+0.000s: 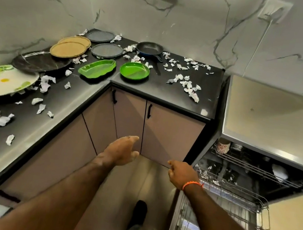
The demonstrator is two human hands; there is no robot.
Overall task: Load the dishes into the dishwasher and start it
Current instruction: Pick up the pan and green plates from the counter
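Both hands hanging in front of the corner cabinets w/ nothing in them: left hand (122, 149) spread wide, right hand (182, 175) w/ fingers loosely curled. Dishes sitting on the black worktop (82, 96) – green plate (134, 70), green tray (97, 69), frying pan (149, 49). Dishwasher (245, 178) standing open at right, racks pulled out.

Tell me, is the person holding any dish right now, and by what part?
Nothing is held. The left hand is open in mid-air before the cabinet doors, and the right hand, fingers loosely curled, is empty beside the open dishwasher.
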